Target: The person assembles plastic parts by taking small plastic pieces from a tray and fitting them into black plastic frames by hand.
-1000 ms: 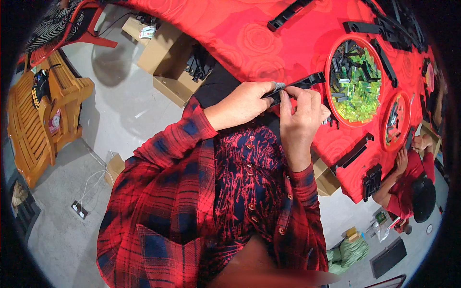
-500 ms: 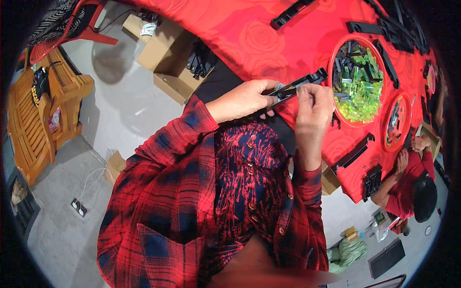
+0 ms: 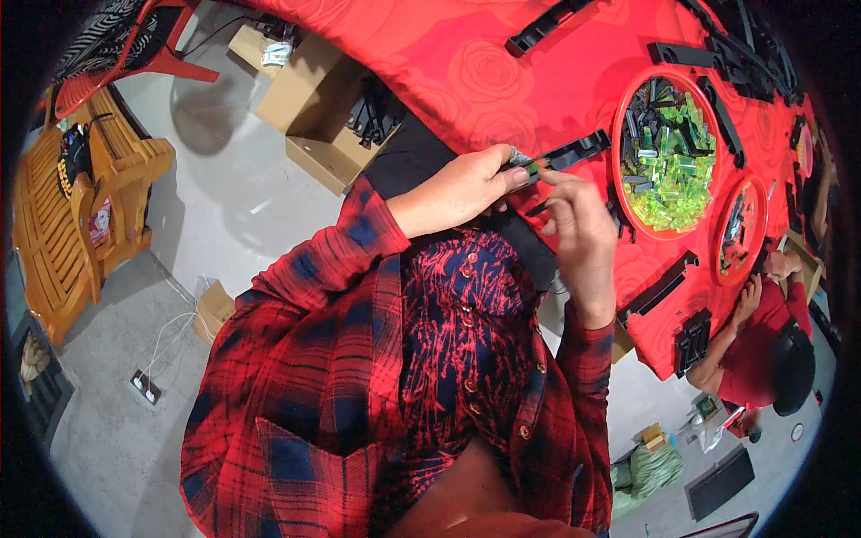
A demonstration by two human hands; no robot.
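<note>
Two open brown cardboard boxes [image 3: 316,112] sit on the floor at upper left, beside the red desk [image 3: 466,54]. Near centre, the left hand [image 3: 457,190] pinches a black strip [image 3: 574,151] with a small green piece [image 3: 532,167]. The right hand [image 3: 578,235], fingers curled, touches it just below.

Desk [image 3: 466,63] covered in red rose-patterned cloth. Large red tray [image 3: 628,193] holds green and black parts; smaller red tray [image 3: 723,260] just beside it. Black strips [image 3: 545,25] lie scattered on the cloth. Open cardboard boxes [image 3: 323,143] with black parts stand on the grey floor [image 3: 206,206]. Wooden bench [image 3: 63,224] at left. A second person [image 3: 762,359] in red sits at the desk's far side.
</note>
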